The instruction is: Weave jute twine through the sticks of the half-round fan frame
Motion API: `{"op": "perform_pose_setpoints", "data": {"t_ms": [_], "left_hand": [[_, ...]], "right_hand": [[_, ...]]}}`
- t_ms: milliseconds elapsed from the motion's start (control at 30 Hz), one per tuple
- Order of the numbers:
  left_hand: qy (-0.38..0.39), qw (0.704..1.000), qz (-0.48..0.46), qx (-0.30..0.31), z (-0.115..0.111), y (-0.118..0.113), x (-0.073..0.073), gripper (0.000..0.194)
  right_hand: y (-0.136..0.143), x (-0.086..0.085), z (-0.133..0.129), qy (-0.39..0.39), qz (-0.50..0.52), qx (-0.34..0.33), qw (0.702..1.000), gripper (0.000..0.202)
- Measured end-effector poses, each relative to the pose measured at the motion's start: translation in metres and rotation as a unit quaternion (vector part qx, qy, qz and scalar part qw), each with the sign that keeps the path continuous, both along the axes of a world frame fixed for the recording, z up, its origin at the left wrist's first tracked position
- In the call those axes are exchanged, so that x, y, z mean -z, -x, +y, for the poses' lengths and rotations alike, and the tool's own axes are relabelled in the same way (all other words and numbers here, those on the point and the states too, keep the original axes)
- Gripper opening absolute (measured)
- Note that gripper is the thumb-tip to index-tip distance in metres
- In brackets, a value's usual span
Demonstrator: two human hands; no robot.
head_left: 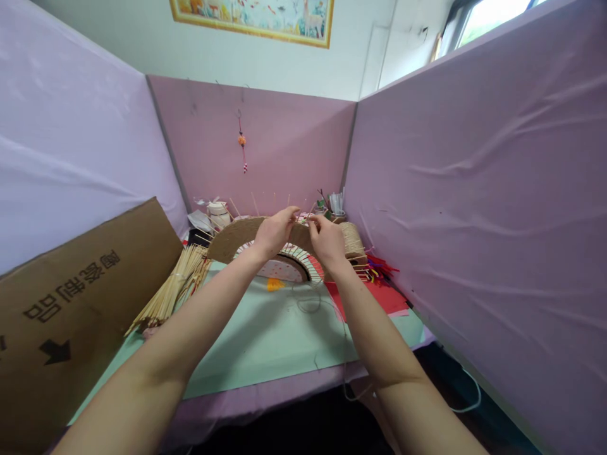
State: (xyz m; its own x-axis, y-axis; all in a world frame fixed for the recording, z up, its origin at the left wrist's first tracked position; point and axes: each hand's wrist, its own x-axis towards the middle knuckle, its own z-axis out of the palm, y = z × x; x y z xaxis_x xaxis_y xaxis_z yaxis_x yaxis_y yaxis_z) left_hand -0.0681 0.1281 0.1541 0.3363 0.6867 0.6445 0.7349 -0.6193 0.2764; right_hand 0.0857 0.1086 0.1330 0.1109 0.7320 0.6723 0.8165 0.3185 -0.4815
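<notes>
A brown arch-shaped piece [232, 238] with thin sticks standing out along its upper edge is upright on the green-covered table. At its top, my left hand [277, 231] has its fingers pinched together near a stick. Just to the right, my right hand [328, 240] is also closed at the fingertips, close to the other hand. What each pinches is too small to make out. Below the hands is an inner arch of white strips [303, 256]. A thin loose string [310, 306] trails over the table and off its front edge.
A bundle of sticks [164, 291] and a cardboard box [85, 297] are on the left. To the right lie red sheets [379, 297], a twine spool [351, 240] and colored fuzzy strips [379, 268]. A jar [219, 215] stands behind; pink and purple partitions surround the table.
</notes>
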Motion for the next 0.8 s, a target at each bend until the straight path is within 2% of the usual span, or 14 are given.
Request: {"op": "perform_pose_setpoints", "data": {"t_ms": [200, 400, 533, 633, 800], "left_hand": [[0.027, 0.999, 0.039, 0.006, 0.002, -0.002, -0.008, 0.054], [0.084, 0.992, -0.062, 0.074, 0.0, -0.011, -0.005, 0.058], [0.048, 0.995, -0.082, 0.029, 0.002, -0.015, 0.001, 0.049], [0.034, 0.995, -0.089, -0.006, 0.003, -0.016, 0.005, 0.045], [0.028, 0.996, -0.088, -0.007, 0.002, -0.016, 0.006, 0.042]], "right_hand": [[-0.001, 0.004, 0.002, 0.04, -0.009, -0.027, 0.999, 0.028], [-0.002, 0.004, 0.002, 0.054, -0.016, -0.012, 0.998, 0.027], [-0.01, 0.003, -0.005, 0.035, 0.006, -0.023, 0.999, 0.024], [-0.025, -0.008, -0.013, -0.023, 0.033, -0.064, 0.997, 0.03], [-0.039, -0.048, -0.009, -0.113, -0.002, -0.127, 0.985, 0.018]]}}
